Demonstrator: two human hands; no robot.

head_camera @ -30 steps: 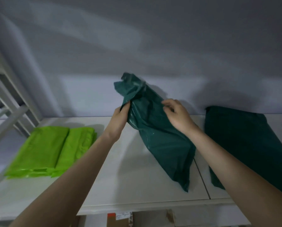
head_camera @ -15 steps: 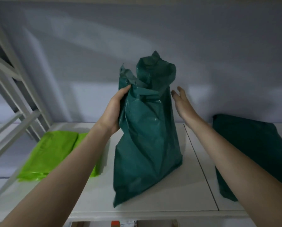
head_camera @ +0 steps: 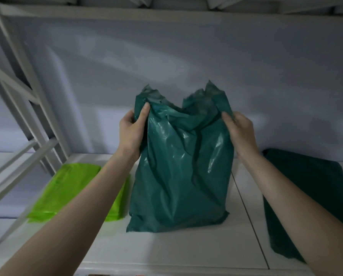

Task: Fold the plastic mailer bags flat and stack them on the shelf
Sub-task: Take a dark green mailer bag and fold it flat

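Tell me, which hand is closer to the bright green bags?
Left. The left hand grips the dark green bag just above the bright green bags; the right hand grips its far side.

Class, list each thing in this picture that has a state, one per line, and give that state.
dark green mailer bag: upright on the shelf, crumpled, unfolded
left hand: grips the bag's top left corner
right hand: grips the bag's top right corner
green bags: folded flat, stacked
dark green pile: lying flat
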